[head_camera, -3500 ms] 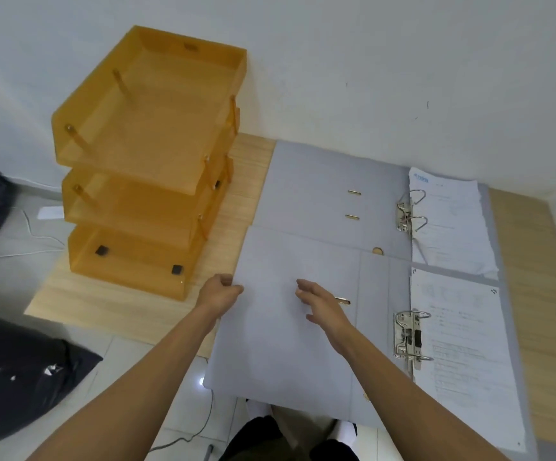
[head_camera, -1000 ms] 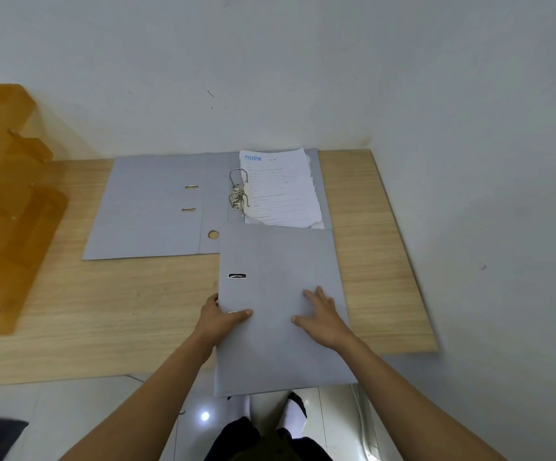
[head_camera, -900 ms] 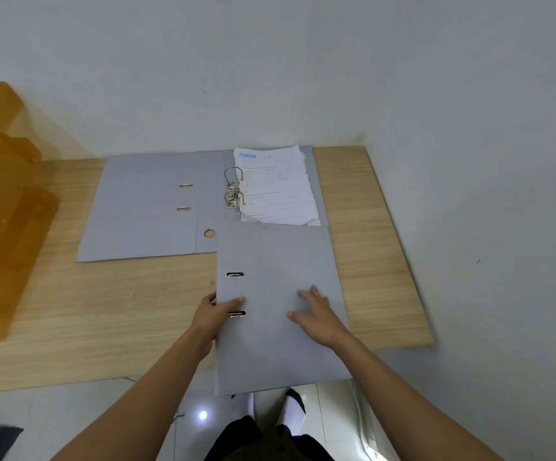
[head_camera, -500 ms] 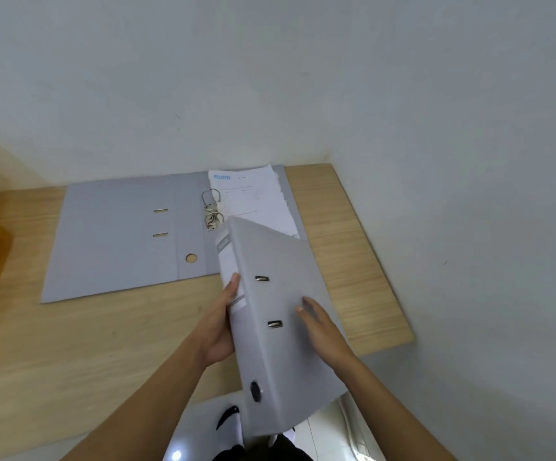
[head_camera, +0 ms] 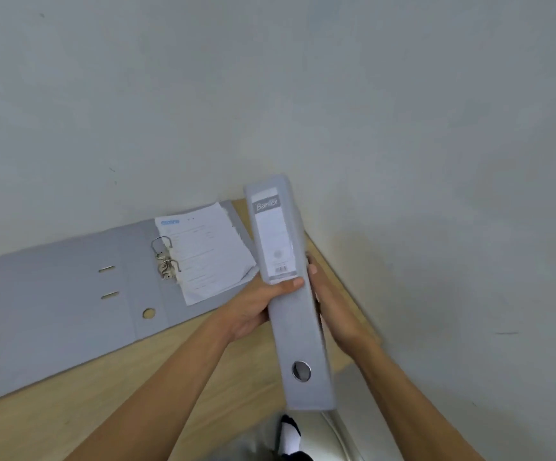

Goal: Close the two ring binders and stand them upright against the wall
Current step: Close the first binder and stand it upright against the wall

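A closed grey ring binder (head_camera: pixel 295 327) is held in the air above the wooden table (head_camera: pixel 110 387), spine toward me, its label end pointing at the wall corner. My left hand (head_camera: pixel 253 306) grips its left cover with the thumb across the spine. My right hand (head_camera: pixel 331 304) presses flat on its right cover. A second grey binder (head_camera: pixel 57 304) lies open and flat on the table to the left, its metal rings (head_camera: pixel 165 261) open and a stack of white papers (head_camera: pixel 206 252) on its right half.
White walls meet in a corner behind the held binder; the right wall (head_camera: pixel 453 261) runs along the table's right edge. Below the table's front edge I see a light floor and my foot in a white sock (head_camera: pixel 288 437).
The near binder, closed flat on the table a second ago, has been lifted by both hands and turned spine-up, moving up and toward the right wall corner. The view has shifted right.
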The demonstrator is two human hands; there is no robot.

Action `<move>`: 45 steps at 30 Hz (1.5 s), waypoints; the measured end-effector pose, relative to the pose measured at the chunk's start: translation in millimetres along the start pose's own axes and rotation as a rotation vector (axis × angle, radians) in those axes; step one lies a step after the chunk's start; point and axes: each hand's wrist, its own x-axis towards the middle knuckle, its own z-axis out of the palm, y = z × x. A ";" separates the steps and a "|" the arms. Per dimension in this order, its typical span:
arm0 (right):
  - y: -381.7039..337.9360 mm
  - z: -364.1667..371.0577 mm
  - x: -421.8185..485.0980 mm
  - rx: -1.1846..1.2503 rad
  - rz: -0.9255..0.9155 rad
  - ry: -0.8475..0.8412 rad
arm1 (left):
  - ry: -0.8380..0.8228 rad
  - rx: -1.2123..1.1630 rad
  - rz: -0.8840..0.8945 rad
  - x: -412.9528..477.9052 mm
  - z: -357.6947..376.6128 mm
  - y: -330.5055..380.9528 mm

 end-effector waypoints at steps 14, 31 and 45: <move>-16.7 -72.3 61.2 -0.182 -0.142 -0.016 | 0.162 0.636 0.227 82.9 6.8 15.0; 8.0 -92.3 123.6 -0.128 0.000 0.354 | 0.242 0.627 0.179 190.9 16.6 28.1; 2.1 -92.4 180.5 0.196 0.146 0.250 | 0.378 0.654 0.177 257.2 9.1 53.4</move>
